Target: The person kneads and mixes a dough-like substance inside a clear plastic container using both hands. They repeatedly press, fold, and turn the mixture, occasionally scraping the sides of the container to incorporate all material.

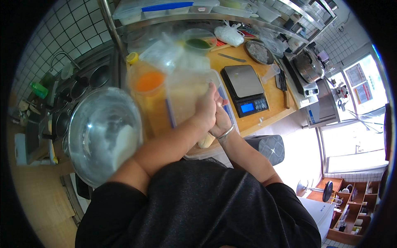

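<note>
My left hand [206, 105] and my right hand [221, 117], with a bangle on its wrist, are pressed together above a clear plastic tray or board [187, 93] with blue side clips. Whether anything lies between the palms is hidden. Just below them a pale lump, apparently dough [206, 141], shows partly behind my wrists. To the left stands a large clear bowl [102, 133] with something whitish inside. A tub with orange contents [149, 81] and one with dark green contents [198, 43] sit behind. On the right is a digital kitchen scale [245, 86] with a lit display.
A cleaver [283, 85], a small plastic cup [271, 73] and a metal bowl of translucent pieces [260, 52] are at the right. Beyond stands a steel pot [308, 65]. Pans [98, 76] line the left side. A steel shelf [186, 19] with plastic boxes crosses the back. Part of the view is hazy.
</note>
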Available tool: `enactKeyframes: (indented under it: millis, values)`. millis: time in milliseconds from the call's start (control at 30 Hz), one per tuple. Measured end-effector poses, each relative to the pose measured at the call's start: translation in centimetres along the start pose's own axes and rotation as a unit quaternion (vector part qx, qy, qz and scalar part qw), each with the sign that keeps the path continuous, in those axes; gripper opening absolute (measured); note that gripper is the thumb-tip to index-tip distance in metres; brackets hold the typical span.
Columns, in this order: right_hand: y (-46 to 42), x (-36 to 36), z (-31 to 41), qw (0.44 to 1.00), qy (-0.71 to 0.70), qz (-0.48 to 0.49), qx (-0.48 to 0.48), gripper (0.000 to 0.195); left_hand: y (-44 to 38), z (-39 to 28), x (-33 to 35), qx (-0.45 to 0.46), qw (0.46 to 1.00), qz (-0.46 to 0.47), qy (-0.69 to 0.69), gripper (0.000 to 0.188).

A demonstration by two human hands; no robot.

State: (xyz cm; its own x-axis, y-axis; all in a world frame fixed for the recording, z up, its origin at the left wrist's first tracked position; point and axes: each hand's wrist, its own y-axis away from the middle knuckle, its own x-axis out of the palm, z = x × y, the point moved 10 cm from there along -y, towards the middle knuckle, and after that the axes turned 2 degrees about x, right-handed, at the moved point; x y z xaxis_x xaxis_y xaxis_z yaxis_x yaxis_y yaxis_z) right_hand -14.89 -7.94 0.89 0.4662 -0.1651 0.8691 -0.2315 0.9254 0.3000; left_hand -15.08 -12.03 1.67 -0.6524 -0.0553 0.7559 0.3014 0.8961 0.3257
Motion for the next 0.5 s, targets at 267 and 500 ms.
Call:
enactKeyframes:
  millis: [267,500]
  values:
    - [-1.8,-1.8,-0.6,0.999,0.001,-0.026,-0.034,0.021,-0.5,1.7,-3.8,0.061,0.988,-0.085,-0.114,0.037]
    - [-2.9,-4.3,0.0,0.984,0.155,-0.075,-0.050,0.026,6.0,1.7,-0.9,0.147,0.825,0.058,-0.542,0.057]
